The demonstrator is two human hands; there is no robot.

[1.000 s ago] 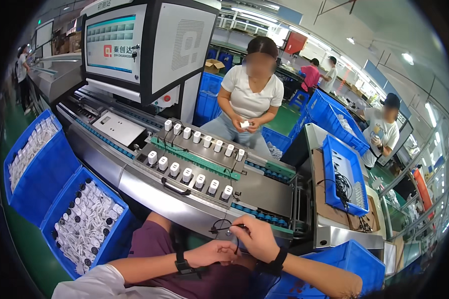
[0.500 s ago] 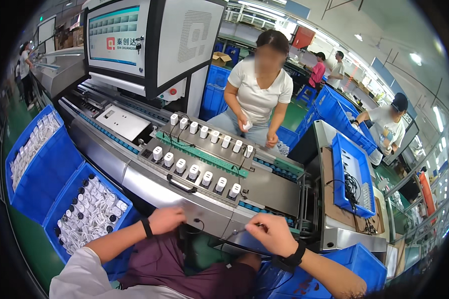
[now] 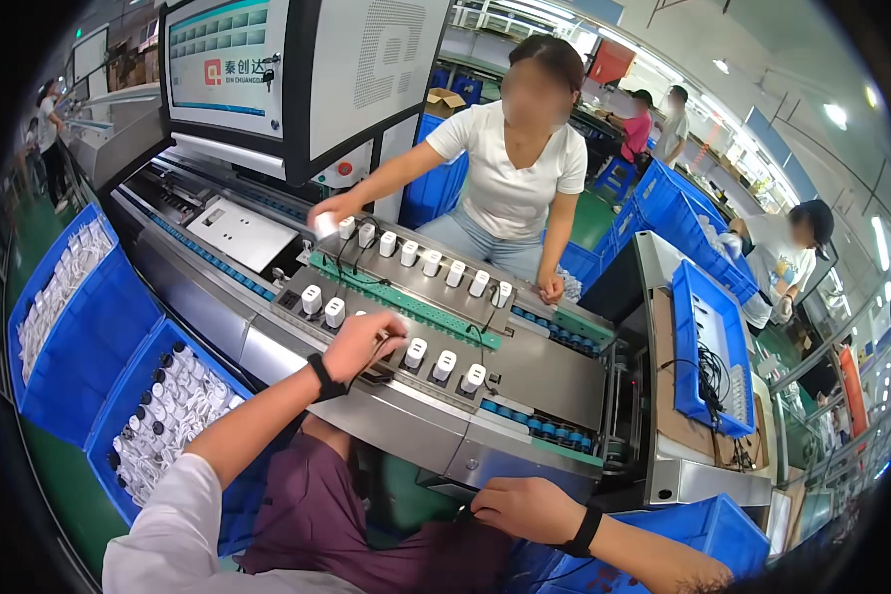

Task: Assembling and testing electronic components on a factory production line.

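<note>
My left hand [image 3: 363,342], fingers curled together, is over the near row of white charger plugs [image 3: 445,364] and covers part of it. What its fingertips hold is hidden. Low over my lap, near the front of the metal conveyor [image 3: 406,421], my right hand [image 3: 527,508] is closed in a pinch. A small dark end shows at its fingertips, like the black cable seen there earlier. A far row of white charger plugs [image 3: 432,262] stands beyond a green strip [image 3: 416,309] with black cables lying across it.
Across the conveyor, a co-worker's hand [image 3: 335,210] is at the far row's left end. Blue bins [image 3: 94,436] with white chargers and cables stand left. On the right are a blue tray [image 3: 685,381] of black cables and a blue bin [image 3: 723,525]. A screened machine [image 3: 228,74] rises at back left.
My left hand has risen from the conveyor's front edge to the near charger row. My right hand has dropped toward my lap. The co-worker's hand has reached to the far row's left end.
</note>
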